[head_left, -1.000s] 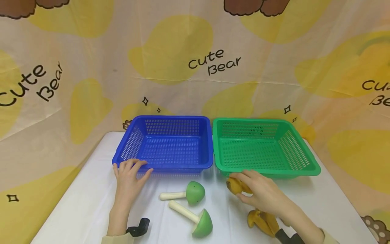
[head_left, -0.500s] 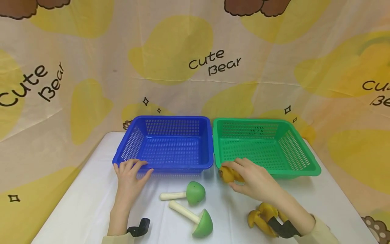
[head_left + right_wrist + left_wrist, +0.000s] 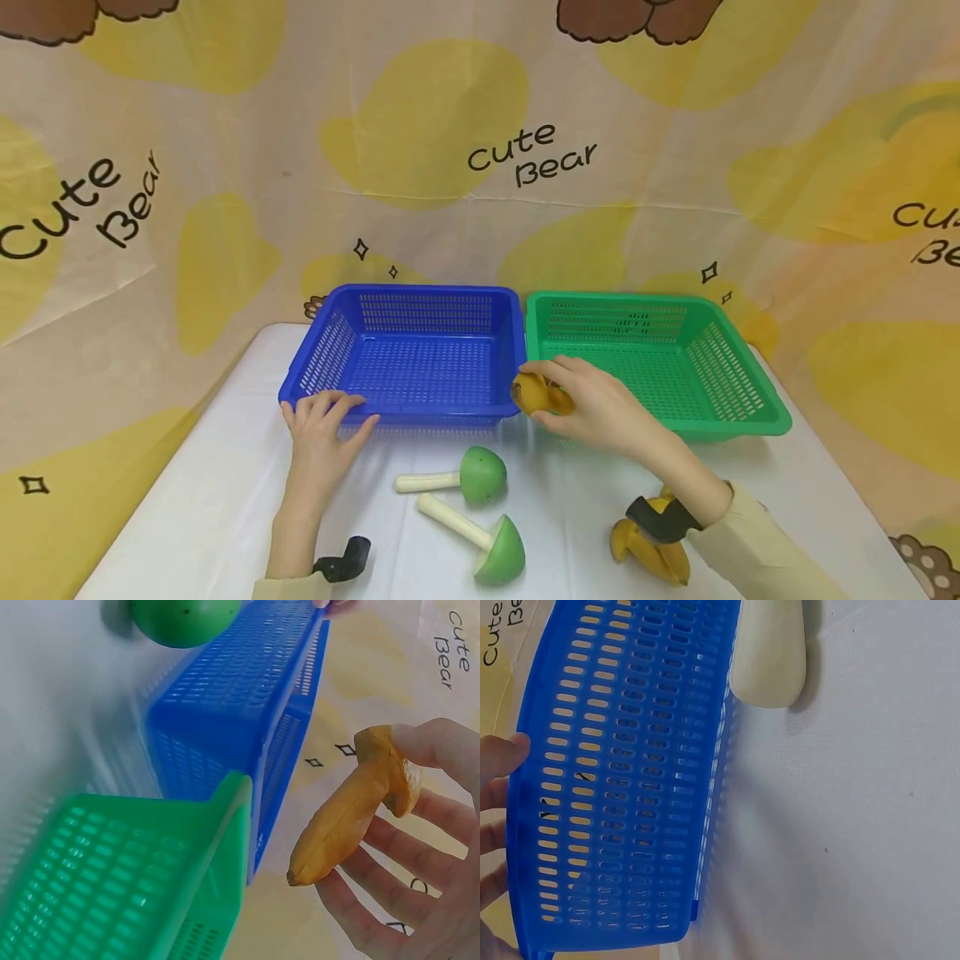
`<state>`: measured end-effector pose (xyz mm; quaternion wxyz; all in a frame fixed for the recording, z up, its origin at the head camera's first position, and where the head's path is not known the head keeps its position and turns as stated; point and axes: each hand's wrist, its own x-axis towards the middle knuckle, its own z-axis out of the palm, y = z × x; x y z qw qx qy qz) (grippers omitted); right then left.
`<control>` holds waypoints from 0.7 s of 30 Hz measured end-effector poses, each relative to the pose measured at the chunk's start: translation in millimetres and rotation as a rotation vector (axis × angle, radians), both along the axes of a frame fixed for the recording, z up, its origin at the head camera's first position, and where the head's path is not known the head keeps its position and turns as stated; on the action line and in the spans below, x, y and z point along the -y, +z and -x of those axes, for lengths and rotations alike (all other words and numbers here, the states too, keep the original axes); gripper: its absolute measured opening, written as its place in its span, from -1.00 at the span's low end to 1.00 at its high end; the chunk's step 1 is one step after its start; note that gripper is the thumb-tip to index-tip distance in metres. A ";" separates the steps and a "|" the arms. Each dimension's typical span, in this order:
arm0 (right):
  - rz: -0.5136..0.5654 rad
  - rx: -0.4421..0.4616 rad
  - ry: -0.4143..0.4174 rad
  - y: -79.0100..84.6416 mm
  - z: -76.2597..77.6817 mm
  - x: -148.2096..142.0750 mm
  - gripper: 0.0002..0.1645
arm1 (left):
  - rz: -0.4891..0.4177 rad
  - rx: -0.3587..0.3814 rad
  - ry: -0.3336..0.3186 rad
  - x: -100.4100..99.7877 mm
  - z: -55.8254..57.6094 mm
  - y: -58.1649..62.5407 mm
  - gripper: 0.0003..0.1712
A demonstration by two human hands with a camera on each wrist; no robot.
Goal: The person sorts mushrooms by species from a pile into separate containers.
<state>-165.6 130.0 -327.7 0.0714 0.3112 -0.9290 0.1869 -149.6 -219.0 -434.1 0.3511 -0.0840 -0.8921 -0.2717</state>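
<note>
My right hand (image 3: 596, 410) holds a small yellow-brown toy banana bunch (image 3: 542, 395) above the adjoining rims of the two baskets. In the right wrist view, thumb and fingers are around the banana bunch (image 3: 341, 825), whose dark tip points down. My left hand (image 3: 318, 442) grips the front left rim of the blue basket (image 3: 435, 411); in the left wrist view its thumb lies on the rim and the other fingers behind it. To the right stands the green basket (image 3: 731, 427), partly covered by my right hand. More yellow bananas (image 3: 651, 554) lie on the table under my right forearm.
Two green-capped toy mushrooms, one farther back (image 3: 482, 477) and one nearer (image 3: 501, 552), lie on the white table (image 3: 187, 500) before the blue basket. A patterned curtain (image 3: 420, 125) hangs behind the baskets. Black wrist mounts (image 3: 347, 560) stick out at both wrists.
My right hand has carried the banana bunch up and left, from in front of the green basket to over the gap between the baskets. The left hand has stayed on the blue rim.
</note>
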 end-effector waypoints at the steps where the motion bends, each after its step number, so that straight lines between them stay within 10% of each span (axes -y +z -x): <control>1: 0.004 0.007 0.002 1.0 1.6 1.2 -0.35 | 0.003 0.000 0.000 0.1 0.1 -0.2 -0.66; 21: 0.007 0.121 0.047 9.4 52.2 47.8 -0.44 | 0.008 0.019 0.008 -1.0 1.7 0.5 -0.66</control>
